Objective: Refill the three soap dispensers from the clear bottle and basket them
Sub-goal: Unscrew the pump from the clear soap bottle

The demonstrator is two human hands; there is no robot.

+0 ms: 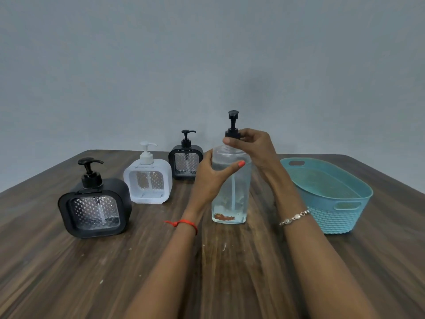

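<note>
Standing clear bottle in left hand, collar in right hand

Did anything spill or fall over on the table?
No. The near black dispenser, white dispenser and far black dispenser stand upright, the clear bottle is upright in the left hand and right hand, and the basket sits level. Nothing looks spilled.

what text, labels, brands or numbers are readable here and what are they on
No text can be read in this view.
clear bottle: a reddish-brown patch near its base, maybe a label, too blurred to read.
near black dispenser, white dispenser, far black dispenser: no print visible.
basket: no print visible.
</note>
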